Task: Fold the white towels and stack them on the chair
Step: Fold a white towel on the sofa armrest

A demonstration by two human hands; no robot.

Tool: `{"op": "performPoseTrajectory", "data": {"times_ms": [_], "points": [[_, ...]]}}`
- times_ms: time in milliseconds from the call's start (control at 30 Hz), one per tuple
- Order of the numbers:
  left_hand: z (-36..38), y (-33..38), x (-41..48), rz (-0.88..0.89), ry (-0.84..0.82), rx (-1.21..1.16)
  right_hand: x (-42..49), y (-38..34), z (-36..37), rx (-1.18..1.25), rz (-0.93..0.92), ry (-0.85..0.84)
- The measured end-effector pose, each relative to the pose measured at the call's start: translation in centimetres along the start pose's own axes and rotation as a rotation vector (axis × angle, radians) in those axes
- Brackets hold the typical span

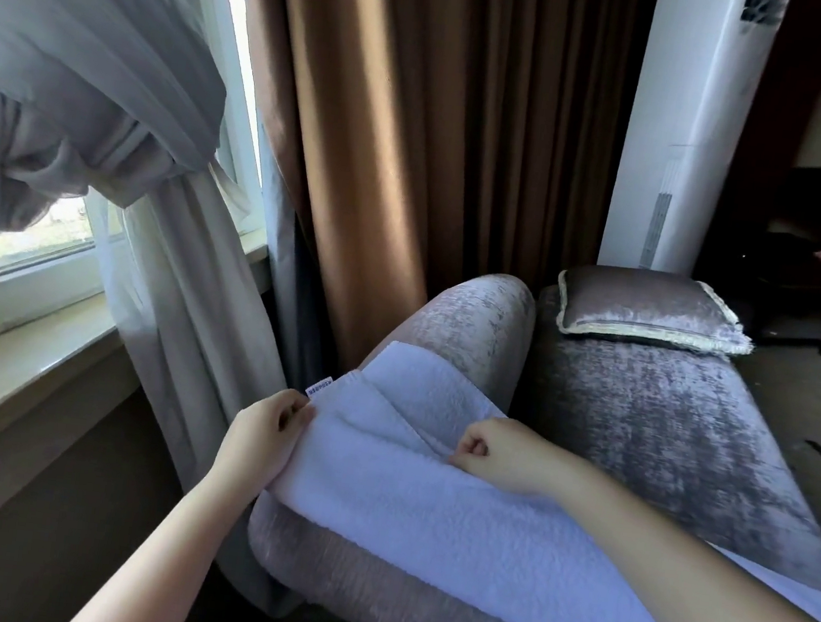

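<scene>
Where the grey velvet chair [641, 432] is draped across its arm with the white towel [451, 512], an edge is pinched by the left hand [260, 439] and a fold gripped by the right hand [499, 456] — the corner label [319, 386] is printed too small to be read.

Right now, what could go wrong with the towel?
The towel lies over the rounded chair arm, so it may slide off if the left hand lets go of its edge. It is wrinkled by the right hand, so the fold may come out crooked.
</scene>
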State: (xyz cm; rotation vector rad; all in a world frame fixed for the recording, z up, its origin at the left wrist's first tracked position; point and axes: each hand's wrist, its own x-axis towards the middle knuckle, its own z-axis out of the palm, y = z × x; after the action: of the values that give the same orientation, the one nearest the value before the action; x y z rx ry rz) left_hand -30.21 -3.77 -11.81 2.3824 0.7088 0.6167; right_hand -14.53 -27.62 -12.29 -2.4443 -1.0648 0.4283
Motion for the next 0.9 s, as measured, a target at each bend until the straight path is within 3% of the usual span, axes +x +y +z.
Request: {"op": "performPoseTrajectory", "data": {"times_ms": [233, 400, 533, 600, 700, 800, 867, 900], "points": [[0.0, -0.5, -0.1, 0.000, 0.028, -0.014, -0.6, -1.3, -0.4, 0.023, -0.092, -0.038], [0.3, -0.7, 0.1, -0.026, 0.049, 0.032, 0.2, -1.8, -0.8, -0.067, -0.053, 0.263], [0.3, -1.2, 0.7, -0.167, -0.097, 0.140, 0.3, -1.4, 0.5, -0.102, -0.040, 0.412], [-0.4, -1.1, 1.2, -0.292, -0.180, 0.059, 0.7, -0.2, 0.2, -0.080, -0.010, 0.498], [-1.2, -0.7, 1.5, -0.437, -0.266, -0.179, 1.9, 3.2, -0.5, -0.095, 0.208, 0.358], [-1.0, 0.1, 1.9, -0.376, -0.301, -0.234, 2.6, 6.5, -0.2, -0.083, 0.434, 0.091], [-0.8, 0.8, 2.1, -0.256, -0.240, -0.226, 3.0, 7.6, -0.1, -0.030, 0.451, 0.109], [-0.8, 0.9, 2.3, -0.193, -0.185, -0.196, 3.5, 8.1, -0.3, 0.017, 0.440, 0.197]]}}
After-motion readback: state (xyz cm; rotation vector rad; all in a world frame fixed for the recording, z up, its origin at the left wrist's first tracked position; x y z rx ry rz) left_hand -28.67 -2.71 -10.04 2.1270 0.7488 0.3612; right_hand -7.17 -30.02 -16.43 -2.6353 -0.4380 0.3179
